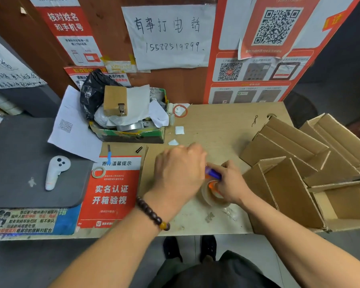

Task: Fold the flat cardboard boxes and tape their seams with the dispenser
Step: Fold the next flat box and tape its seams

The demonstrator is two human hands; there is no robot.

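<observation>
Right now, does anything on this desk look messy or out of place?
Yes. The green box near the wall overflows with papers and a black bag. Cardboard boxes lie piled askew at the right. Both hands, left hand and right hand, are at the tape dispenser.

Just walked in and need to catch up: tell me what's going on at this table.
A person stands at the table with both hands on a tape dispenser. The right hand grips its purple handle above the clear tape roll, and the left hand is over it too, with its fingers hidden from view. No box is being taped at this moment. The cardboard boxes lie in a pile to the right, some flat and some folded open.
</observation>
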